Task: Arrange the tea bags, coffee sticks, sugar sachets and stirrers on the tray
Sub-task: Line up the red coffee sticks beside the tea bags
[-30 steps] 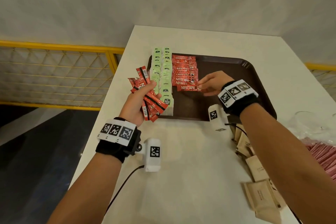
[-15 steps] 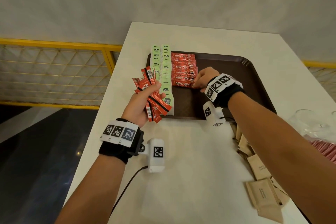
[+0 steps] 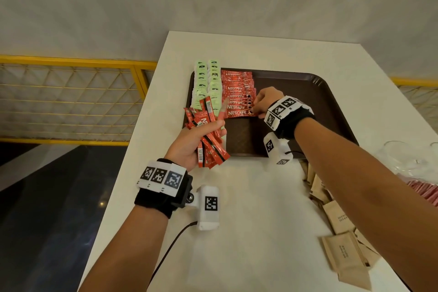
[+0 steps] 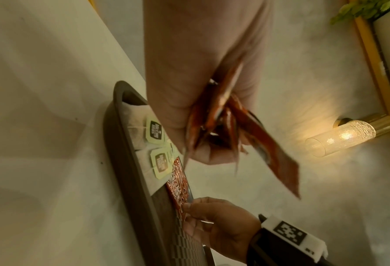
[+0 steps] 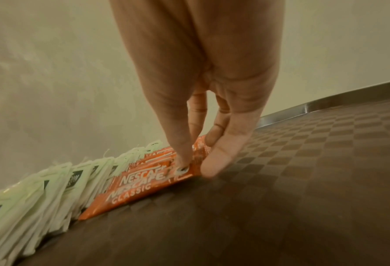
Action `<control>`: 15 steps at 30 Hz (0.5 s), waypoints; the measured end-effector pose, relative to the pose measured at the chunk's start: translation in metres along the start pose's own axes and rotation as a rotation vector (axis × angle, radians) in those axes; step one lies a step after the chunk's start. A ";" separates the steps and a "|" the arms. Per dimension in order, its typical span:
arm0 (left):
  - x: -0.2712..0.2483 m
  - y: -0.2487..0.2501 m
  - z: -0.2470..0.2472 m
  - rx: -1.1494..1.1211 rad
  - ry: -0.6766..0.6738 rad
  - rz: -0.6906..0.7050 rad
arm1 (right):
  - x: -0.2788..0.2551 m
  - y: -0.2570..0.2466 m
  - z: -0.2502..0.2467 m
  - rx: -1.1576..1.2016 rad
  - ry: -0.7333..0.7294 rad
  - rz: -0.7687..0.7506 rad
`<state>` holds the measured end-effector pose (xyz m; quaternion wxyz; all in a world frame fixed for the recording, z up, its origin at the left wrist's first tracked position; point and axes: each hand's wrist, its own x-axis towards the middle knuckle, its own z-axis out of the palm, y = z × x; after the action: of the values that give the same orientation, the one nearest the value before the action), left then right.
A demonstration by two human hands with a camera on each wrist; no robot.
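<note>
Left hand (image 3: 189,142): raised above the near left corner of the dark brown rectangular plastic tray (image 3: 308,106), fingers curled round a fanned bundle of red foil coffee sticks (image 3: 208,135); bundle ends protruding above and below the fist, one stick hanging lower in the left wrist view. Right hand (image 3: 265,99): lowered onto the tray floor, thumb and fingertips pinching the right end of the nearest red Nescafé Classic coffee stick (image 3: 239,114), lying flat at the near end of the row. Row of red coffee sticks (image 3: 237,87): overlapped like shingles, running from the far edge of the tray toward the near side, just beside the tea bags. Pale green paper tea bags with dark labels (image 3: 208,78): two overlapped columns along the left edge of the tray, touching the coffee row. Right portion of the tray: bare checkered floor. White desk (image 3: 248,232): carrying the tray at its far half. Tan paper sugar sachets (image 3: 343,251): loose pile on the desk at the right near side, well apart from the tray. Pink sachets (image 3: 424,189) and clear glassware (image 3: 403,156): at the right desk edge, partly cut off. Yellow railing (image 3: 71,61): left of the desk.
</note>
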<state>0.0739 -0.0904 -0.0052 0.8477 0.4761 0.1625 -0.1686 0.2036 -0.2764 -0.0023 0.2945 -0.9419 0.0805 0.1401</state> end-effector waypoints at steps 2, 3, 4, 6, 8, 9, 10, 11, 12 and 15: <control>-0.001 0.000 0.001 0.070 0.017 0.019 | 0.003 0.003 0.000 0.008 0.008 -0.010; -0.001 0.000 0.001 0.086 0.020 0.030 | 0.003 0.003 -0.001 -0.002 0.042 -0.031; -0.001 0.001 0.001 0.080 0.014 0.034 | 0.002 0.004 -0.002 -0.019 0.096 -0.066; -0.004 0.003 0.003 -0.002 -0.038 0.010 | -0.005 0.002 -0.009 0.002 0.134 -0.202; -0.007 0.007 0.004 -0.128 -0.090 -0.039 | -0.022 -0.003 -0.017 0.192 -0.062 -0.374; -0.008 0.008 0.005 -0.175 -0.104 -0.057 | -0.034 -0.006 -0.021 0.353 -0.221 -0.417; -0.008 0.009 0.005 -0.203 -0.116 -0.064 | -0.045 -0.009 -0.024 0.514 -0.369 -0.437; -0.009 0.009 0.006 -0.216 -0.126 -0.064 | -0.054 -0.011 -0.025 0.640 -0.487 -0.448; -0.009 0.008 0.008 -0.214 -0.131 -0.058 | -0.061 -0.013 -0.025 0.710 -0.563 -0.455; -0.011 0.007 0.014 -0.184 -0.141 -0.057 | -0.073 -0.018 -0.019 0.723 -0.581 -0.478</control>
<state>0.0686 -0.0972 0.0121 0.8920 0.3784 0.1306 -0.2102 0.1429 -0.2680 0.0451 0.6348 -0.6945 -0.1788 0.2876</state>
